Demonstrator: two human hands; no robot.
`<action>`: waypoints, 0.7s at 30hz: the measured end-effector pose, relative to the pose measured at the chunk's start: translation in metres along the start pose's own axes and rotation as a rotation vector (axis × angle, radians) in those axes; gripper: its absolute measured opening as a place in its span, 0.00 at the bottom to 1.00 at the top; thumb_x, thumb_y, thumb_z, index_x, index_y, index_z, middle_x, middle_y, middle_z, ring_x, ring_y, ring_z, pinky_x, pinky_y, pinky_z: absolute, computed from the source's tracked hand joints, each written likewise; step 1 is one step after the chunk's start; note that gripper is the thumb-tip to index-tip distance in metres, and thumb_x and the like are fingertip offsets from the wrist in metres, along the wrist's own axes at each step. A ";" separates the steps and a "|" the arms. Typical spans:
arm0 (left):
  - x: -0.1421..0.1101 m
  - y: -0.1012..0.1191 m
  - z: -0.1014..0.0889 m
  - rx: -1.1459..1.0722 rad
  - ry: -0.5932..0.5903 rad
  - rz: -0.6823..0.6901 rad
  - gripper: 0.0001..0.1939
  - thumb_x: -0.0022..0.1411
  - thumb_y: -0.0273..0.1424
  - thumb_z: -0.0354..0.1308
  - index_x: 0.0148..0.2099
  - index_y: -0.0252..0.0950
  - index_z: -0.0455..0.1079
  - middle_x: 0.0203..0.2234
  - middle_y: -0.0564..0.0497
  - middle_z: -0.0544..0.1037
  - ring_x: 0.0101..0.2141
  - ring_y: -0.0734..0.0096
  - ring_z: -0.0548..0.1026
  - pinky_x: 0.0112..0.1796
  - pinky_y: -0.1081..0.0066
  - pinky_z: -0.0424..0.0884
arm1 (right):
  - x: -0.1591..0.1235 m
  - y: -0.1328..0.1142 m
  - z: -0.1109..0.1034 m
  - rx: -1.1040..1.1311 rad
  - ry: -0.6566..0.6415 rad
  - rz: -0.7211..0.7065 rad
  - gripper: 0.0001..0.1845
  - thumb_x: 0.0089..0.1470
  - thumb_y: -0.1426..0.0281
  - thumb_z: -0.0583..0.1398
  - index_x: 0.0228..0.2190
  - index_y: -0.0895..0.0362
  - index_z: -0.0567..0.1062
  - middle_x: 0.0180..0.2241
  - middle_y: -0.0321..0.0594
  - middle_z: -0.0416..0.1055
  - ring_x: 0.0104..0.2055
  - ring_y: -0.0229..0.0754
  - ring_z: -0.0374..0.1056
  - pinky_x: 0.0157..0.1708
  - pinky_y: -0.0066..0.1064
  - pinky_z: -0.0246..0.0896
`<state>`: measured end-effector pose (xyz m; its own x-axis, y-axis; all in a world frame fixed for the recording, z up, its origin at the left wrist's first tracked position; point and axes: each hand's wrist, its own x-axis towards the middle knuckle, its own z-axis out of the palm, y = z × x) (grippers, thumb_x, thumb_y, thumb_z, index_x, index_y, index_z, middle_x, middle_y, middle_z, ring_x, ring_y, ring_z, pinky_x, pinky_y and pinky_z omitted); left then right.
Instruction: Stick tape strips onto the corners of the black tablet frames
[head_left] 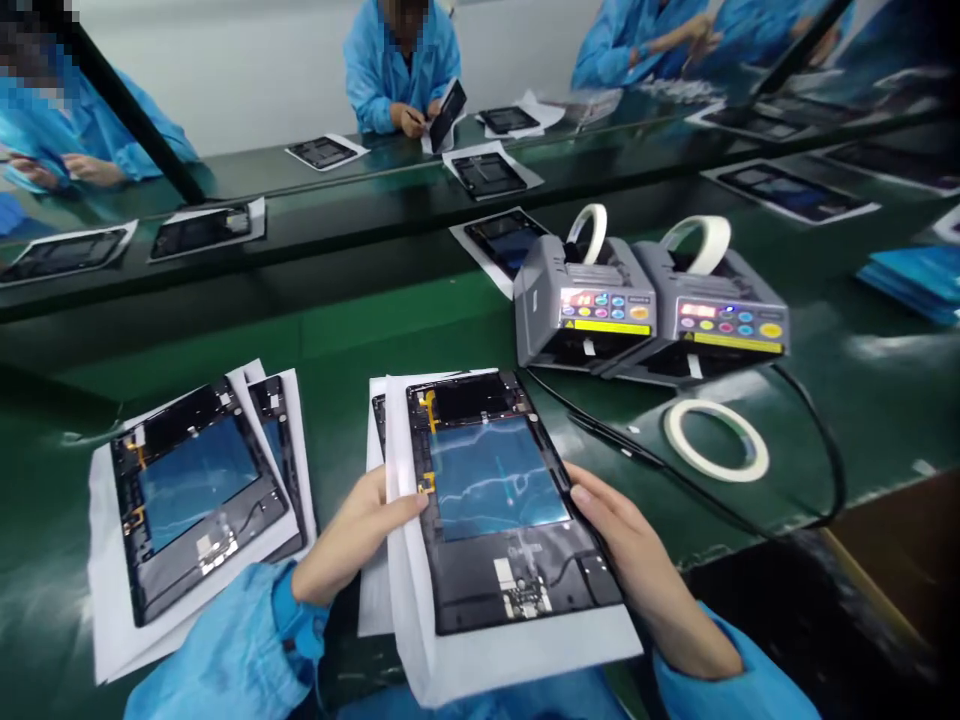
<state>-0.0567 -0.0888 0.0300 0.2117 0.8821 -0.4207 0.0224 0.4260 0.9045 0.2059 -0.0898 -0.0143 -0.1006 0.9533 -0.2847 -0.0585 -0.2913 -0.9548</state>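
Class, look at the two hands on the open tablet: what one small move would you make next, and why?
Probably ease the open tablet slightly left, together with its white sheet. The left hand and right hand hold its opposite sides, and another sheet and dark panel stick out beneath on the left, so the layers look out of line.

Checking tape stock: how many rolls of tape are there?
3: a roll in the left tape dispenser, a second roll in the right tape dispenser, a third roll flat on the table.
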 end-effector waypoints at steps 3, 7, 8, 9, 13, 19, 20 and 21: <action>0.002 -0.001 -0.003 0.083 0.079 -0.042 0.19 0.56 0.41 0.62 0.45 0.32 0.71 0.38 0.48 0.79 0.41 0.60 0.75 0.45 0.64 0.70 | 0.004 0.003 0.001 -0.080 -0.019 -0.092 0.26 0.56 0.56 0.59 0.52 0.55 0.68 0.19 0.30 0.64 0.20 0.35 0.61 0.19 0.26 0.60; 0.003 0.000 -0.006 0.202 0.107 0.016 0.20 0.59 0.43 0.58 0.45 0.32 0.70 0.36 0.47 0.79 0.39 0.61 0.76 0.41 0.65 0.72 | 0.005 0.002 0.001 -0.430 0.062 -0.418 0.15 0.58 0.64 0.57 0.46 0.55 0.70 0.17 0.26 0.56 0.16 0.32 0.55 0.17 0.24 0.53; 0.002 -0.001 -0.009 0.251 0.120 0.039 0.21 0.59 0.44 0.57 0.47 0.33 0.70 0.35 0.48 0.78 0.37 0.63 0.76 0.40 0.65 0.72 | 0.006 0.000 -0.001 -0.548 0.072 -0.518 0.13 0.58 0.66 0.57 0.45 0.55 0.71 0.18 0.27 0.58 0.17 0.32 0.57 0.18 0.24 0.56; 0.001 -0.002 -0.012 0.329 0.153 0.058 0.22 0.60 0.44 0.56 0.50 0.33 0.68 0.32 0.49 0.78 0.35 0.64 0.76 0.38 0.66 0.73 | 0.009 -0.002 -0.005 -0.672 0.091 -0.613 0.11 0.58 0.68 0.57 0.44 0.55 0.71 0.19 0.28 0.61 0.19 0.33 0.59 0.21 0.25 0.58; -0.007 -0.007 -0.031 0.797 0.383 0.134 0.26 0.62 0.44 0.53 0.57 0.35 0.63 0.26 0.54 0.75 0.24 0.71 0.72 0.27 0.72 0.70 | 0.041 -0.019 -0.034 -1.175 0.363 -0.898 0.14 0.56 0.70 0.59 0.46 0.57 0.71 0.32 0.41 0.73 0.33 0.42 0.70 0.35 0.32 0.65; -0.019 0.005 -0.039 1.129 0.363 0.478 0.15 0.66 0.39 0.51 0.50 0.38 0.68 0.27 0.54 0.75 0.23 0.74 0.73 0.24 0.75 0.68 | 0.110 -0.045 -0.066 -1.517 0.505 -0.954 0.14 0.58 0.67 0.57 0.45 0.60 0.73 0.43 0.49 0.74 0.41 0.46 0.70 0.39 0.34 0.63; -0.019 0.008 -0.035 1.154 0.333 0.540 0.13 0.66 0.37 0.51 0.49 0.38 0.68 0.29 0.53 0.76 0.25 0.73 0.74 0.25 0.75 0.69 | 0.116 -0.048 -0.068 -1.536 0.502 -0.928 0.13 0.59 0.67 0.57 0.44 0.59 0.74 0.42 0.48 0.74 0.41 0.45 0.70 0.38 0.34 0.63; -0.017 0.011 -0.030 1.171 0.296 0.585 0.12 0.66 0.35 0.51 0.49 0.38 0.68 0.30 0.52 0.76 0.27 0.72 0.75 0.27 0.74 0.70 | 0.119 -0.051 -0.069 -1.553 0.500 -0.909 0.12 0.59 0.67 0.56 0.42 0.58 0.75 0.40 0.46 0.75 0.39 0.45 0.71 0.37 0.34 0.62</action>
<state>-0.0897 -0.0929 0.0453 0.2630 0.9476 0.1815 0.8503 -0.3165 0.4204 0.2651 0.0440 -0.0058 -0.2817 0.7713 0.5707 0.9509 0.3040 0.0585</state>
